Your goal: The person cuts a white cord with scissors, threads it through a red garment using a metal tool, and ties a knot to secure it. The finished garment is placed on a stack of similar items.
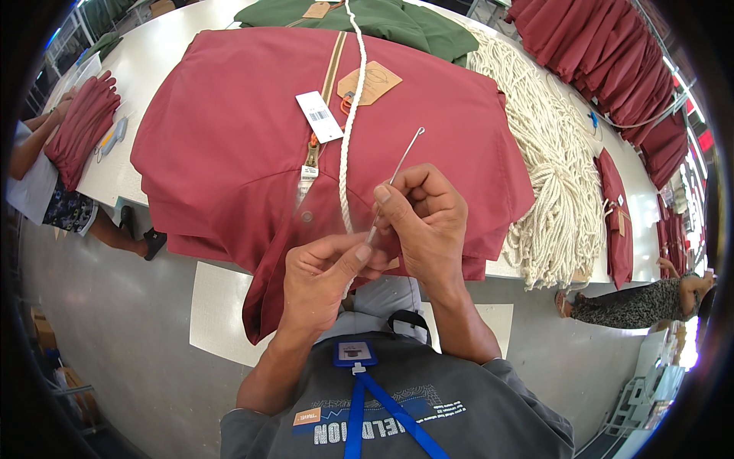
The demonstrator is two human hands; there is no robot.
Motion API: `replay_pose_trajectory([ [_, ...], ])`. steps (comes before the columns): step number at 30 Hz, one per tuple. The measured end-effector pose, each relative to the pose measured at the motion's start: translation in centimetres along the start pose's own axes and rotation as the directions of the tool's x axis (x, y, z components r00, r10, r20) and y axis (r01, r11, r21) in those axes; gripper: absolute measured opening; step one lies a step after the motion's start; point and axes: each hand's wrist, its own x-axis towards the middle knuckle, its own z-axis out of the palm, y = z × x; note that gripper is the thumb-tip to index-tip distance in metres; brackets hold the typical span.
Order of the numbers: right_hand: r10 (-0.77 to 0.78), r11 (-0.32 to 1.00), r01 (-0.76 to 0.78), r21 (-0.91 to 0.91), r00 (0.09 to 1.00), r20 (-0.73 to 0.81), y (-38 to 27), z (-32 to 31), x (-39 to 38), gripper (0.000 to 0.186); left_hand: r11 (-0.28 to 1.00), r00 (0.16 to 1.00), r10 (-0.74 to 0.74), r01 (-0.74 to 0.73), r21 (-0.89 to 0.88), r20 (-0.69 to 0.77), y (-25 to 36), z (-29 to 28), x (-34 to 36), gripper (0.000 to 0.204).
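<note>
A thin metal rod with a small looped tip slants up from between my two hands. My right hand pinches its middle between thumb and fingers. My left hand is closed around its lower end. A white braided cord comes down from the far side and passes at my left fingers; whether they grip it too is hidden. Under both hands lies a folded dark red jacket on a pile. Its zipper carries a brown paper tag and a white tag.
Green garments lie beyond the jacket. A large bundle of white cords drapes over the right side of the white table. Red garments hang at far right. Other people stand at left and right, one handling red fabric.
</note>
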Motion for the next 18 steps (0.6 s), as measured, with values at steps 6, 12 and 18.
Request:
replay_pose_trajectory([
  [6, 0.053, 0.999, -0.053, -0.012, 0.997, 0.048, 0.1, -0.4, -0.4, 0.009, 1.000, 1.000, 0.017, -0.017, -0.022, -0.008, 0.0, -0.2, 0.1, 0.018],
  [12, 0.155, 0.988, -0.156, -0.016, 0.951, 0.269, -0.8, -1.2, -1.2, 0.012, 0.965, 0.991, -0.089, 0.111, -0.236, 0.101, 0.8, -1.2, 0.2, 0.017],
  [18, 0.171, 0.984, -0.178, -0.023, 0.889, 0.425, -1.1, -2.4, -1.1, 0.008, 0.973, 0.978, -0.003, 0.051, -0.226, 0.207, 1.3, -0.8, 0.2, 0.020],
])
